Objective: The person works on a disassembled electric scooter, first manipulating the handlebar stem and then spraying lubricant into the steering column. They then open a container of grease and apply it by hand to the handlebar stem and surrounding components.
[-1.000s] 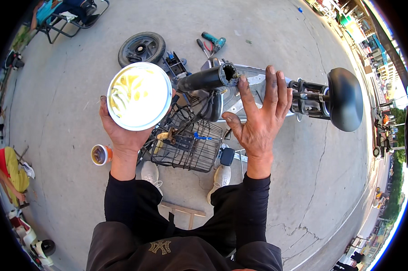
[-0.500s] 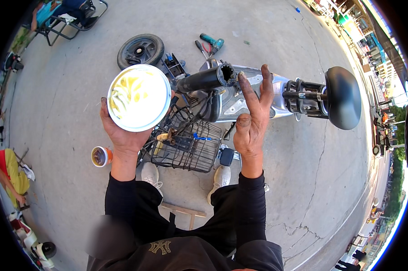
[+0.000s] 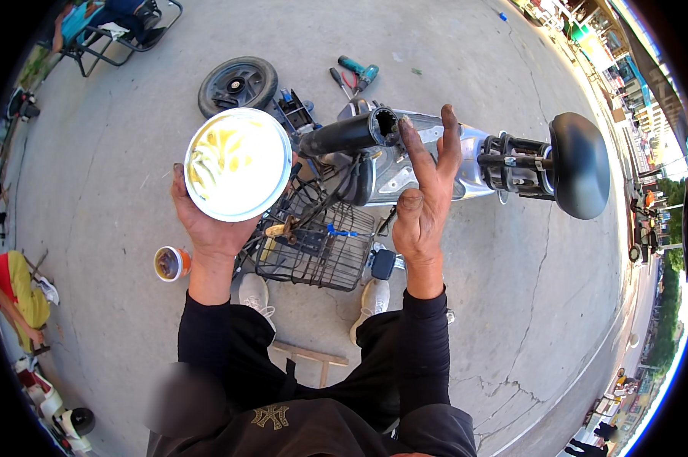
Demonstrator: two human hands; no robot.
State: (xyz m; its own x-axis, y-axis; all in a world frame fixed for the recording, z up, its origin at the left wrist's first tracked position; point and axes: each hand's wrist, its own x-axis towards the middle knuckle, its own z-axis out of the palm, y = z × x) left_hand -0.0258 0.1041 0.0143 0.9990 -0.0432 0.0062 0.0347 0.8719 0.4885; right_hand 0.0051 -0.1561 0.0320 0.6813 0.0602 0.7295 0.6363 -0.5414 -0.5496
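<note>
My left hand [image 3: 214,234] holds up a round white tub [image 3: 237,164] from below, its fingers wrapped round the side. Pale, yellowish-white paste fills it, looking like grease, and glare washes out part of its surface. Nothing is in my right hand [image 3: 426,209], which is raised with fingers apart and dark grime on the tips. One fingertip is beside the open end of a black tube [image 3: 344,134]; whether they touch I cannot tell. The tube belongs to a partly dismantled electric bike, whose silver-grey deck [image 3: 405,174] lies behind my right hand.
A wire basket [image 3: 321,263] lies before my shoes, with an orange cup [image 3: 172,263] to its left. Beyond are a loose wheel [image 3: 237,85], a teal power drill [image 3: 361,70] and hand tools. The bike's black seat [image 3: 580,166] extends right. Other people sit at the left edge.
The tub in my left hand has shifted very slightly right. My right hand keeps almost the same pose, its fingertip marginally nearer the tube.
</note>
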